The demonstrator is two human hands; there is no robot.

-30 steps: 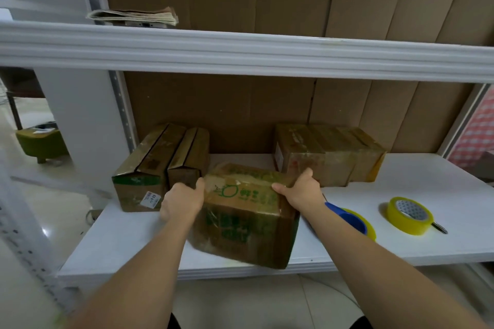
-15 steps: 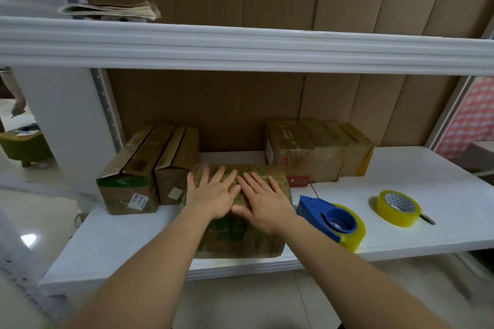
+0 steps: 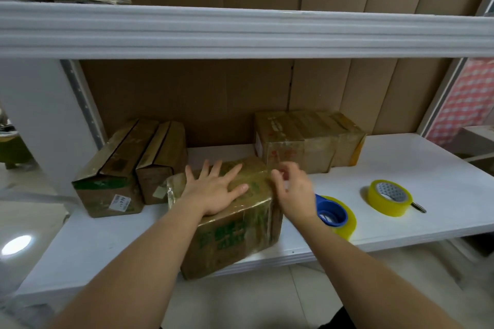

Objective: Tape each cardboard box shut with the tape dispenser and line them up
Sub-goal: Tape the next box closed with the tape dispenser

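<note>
Two hands are at work here, both mine. My left hand lies flat on top of the cardboard box, fingers straight and spread, pressing down and gripping nothing. My right hand hovers just off the box's right top edge with its fingers loosely curled; it is blurred, and I can't tell whether it touches the box, but I see nothing in it. The box sits at the front of the white shelf, turned at an angle, one near corner hanging past the lip. Its top and sides shine with clear tape, so I judge the surface slick under a palm; the walls look stiff enough to take pressure, and the box seems light. I would take it by its two opposite side faces, low down, rather than trust the glossy top. The blue tape dispenser with its yellow roll rests just beside the box on the right, and a spare yellow tape roll lies further right. Other boxes stand against the back: a pair on the left and a row on the right.
</note>
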